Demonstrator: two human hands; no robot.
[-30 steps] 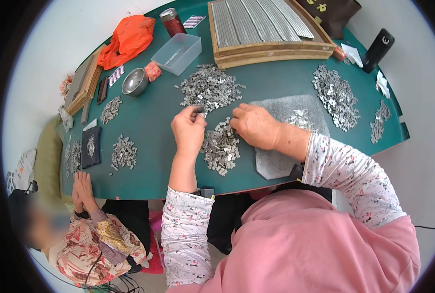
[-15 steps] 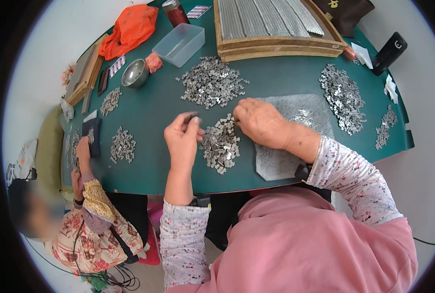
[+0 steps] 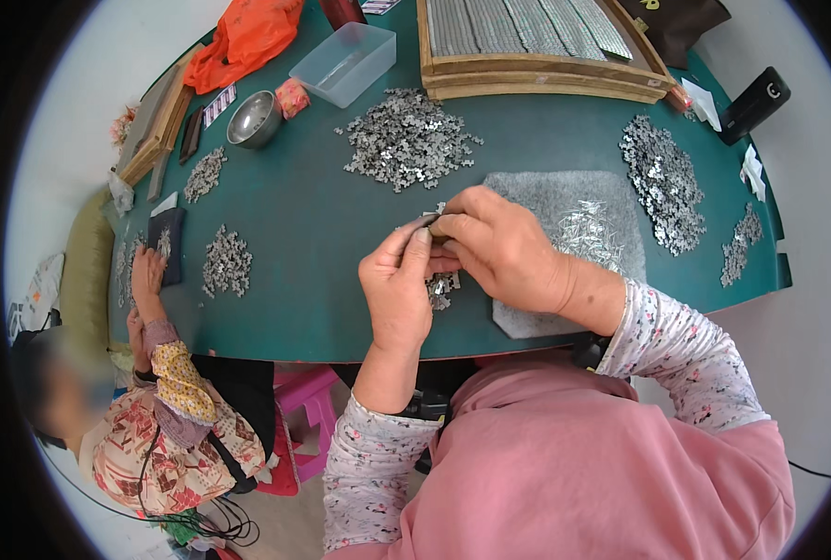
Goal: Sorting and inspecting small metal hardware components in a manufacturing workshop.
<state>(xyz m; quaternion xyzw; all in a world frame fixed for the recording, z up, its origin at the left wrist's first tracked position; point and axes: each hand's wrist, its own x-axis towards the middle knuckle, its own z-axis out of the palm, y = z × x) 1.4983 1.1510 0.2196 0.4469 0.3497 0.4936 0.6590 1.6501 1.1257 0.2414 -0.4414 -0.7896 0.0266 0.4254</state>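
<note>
My left hand (image 3: 398, 291) and my right hand (image 3: 507, 250) meet at their fingertips above the near pile of small flat metal pieces (image 3: 445, 287), which they mostly cover. Thumb and fingers of both hands are pinched together. Something small and dark shows between them, too hidden to name. Beside my right hand lies a grey felt-like mat (image 3: 532, 320), with a heap of thin silver pins (image 3: 589, 235) on it. Beyond my hands is a larger pile of small grey metal pieces (image 3: 409, 142).
A wooden tray (image 3: 546, 86) holding rows of metal strips stands at the back. Left of it are a clear plastic box (image 3: 345, 65), a metal bowl (image 3: 255, 119) and an orange bag (image 3: 247, 42). More pieces (image 3: 663, 187) lie right. Another person's hand (image 3: 147, 273) works at the left.
My left hand has moved right, and its fingertips now meet those of my right hand. My right hand has shifted slightly right and nearer. The view has shifted a little.
</note>
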